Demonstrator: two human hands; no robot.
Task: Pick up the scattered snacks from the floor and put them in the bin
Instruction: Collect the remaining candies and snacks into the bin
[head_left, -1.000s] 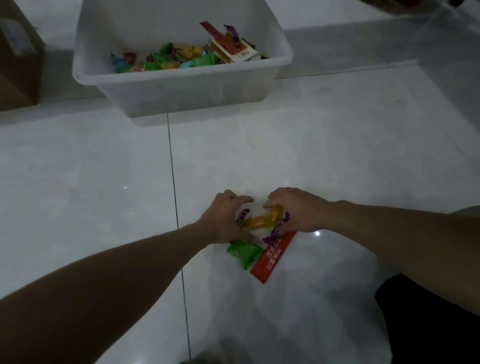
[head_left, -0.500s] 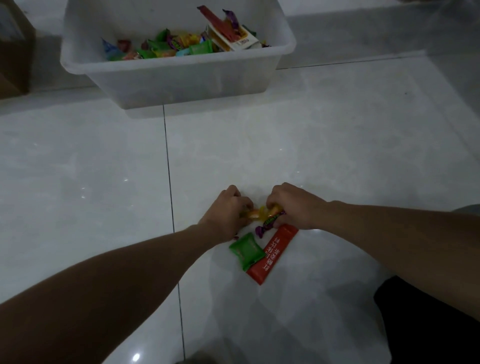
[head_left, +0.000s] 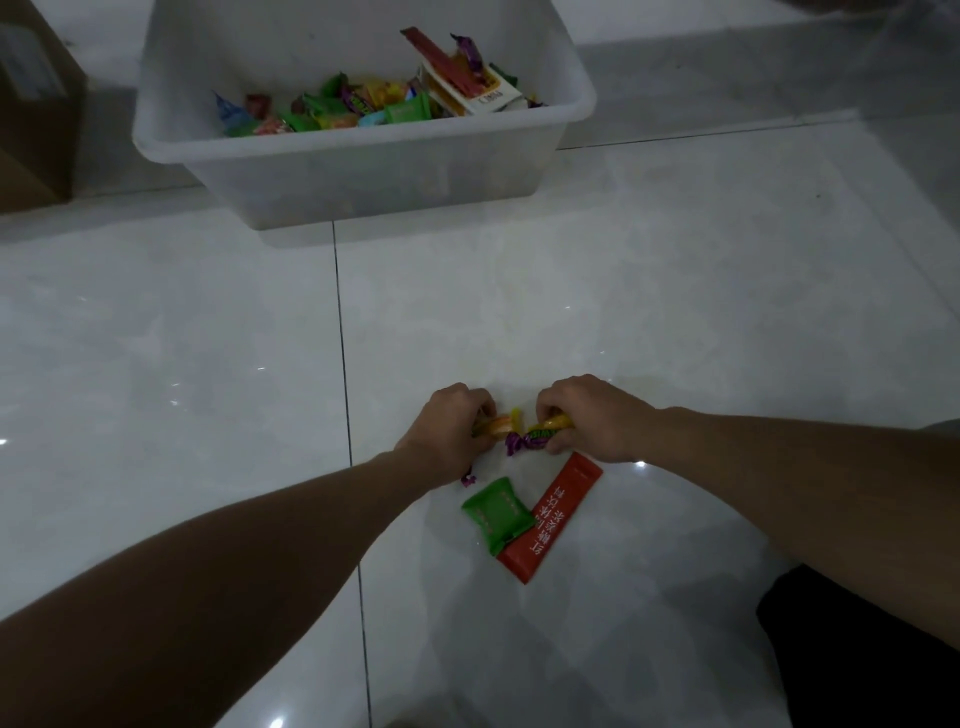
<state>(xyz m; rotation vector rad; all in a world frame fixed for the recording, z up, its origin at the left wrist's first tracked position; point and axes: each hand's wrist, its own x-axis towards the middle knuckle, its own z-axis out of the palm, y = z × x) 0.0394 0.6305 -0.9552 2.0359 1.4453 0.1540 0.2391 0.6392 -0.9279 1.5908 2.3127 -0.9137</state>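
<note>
Reaching forward, knuckles up, left grip (head_left: 448, 432) curled on orange candy (head_left: 493, 426), right grip (head_left: 589, 420) pinching purple-ended candy (head_left: 524, 440)

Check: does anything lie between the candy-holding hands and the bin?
Nothing visible: bare floor runs from the left hand with its orange candy and the right hand with its purple candy to the bin. The green packet and red sachet lie nearer the person.
</note>
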